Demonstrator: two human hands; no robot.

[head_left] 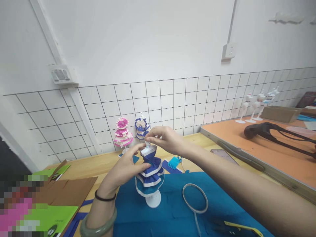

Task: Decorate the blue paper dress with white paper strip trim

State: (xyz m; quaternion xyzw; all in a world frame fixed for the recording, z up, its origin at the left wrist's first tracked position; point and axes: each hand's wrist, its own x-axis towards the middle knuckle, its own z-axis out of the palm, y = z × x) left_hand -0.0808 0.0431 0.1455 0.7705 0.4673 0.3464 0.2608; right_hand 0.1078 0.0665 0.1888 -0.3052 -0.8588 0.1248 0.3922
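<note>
Bright, even light washes the white wall (148,39) in here, while the edges stretch and soften and the lower left breaks into coarse blocks.

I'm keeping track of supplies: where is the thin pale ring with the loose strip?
In the head view, the thin pale ring lies low and right of centre on the teal cloth, right of the blue-and-white tiered fabric dress.

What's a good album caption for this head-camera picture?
Left hand around a blue dress, right hand at its top, a pink dress standing behind.
</note>
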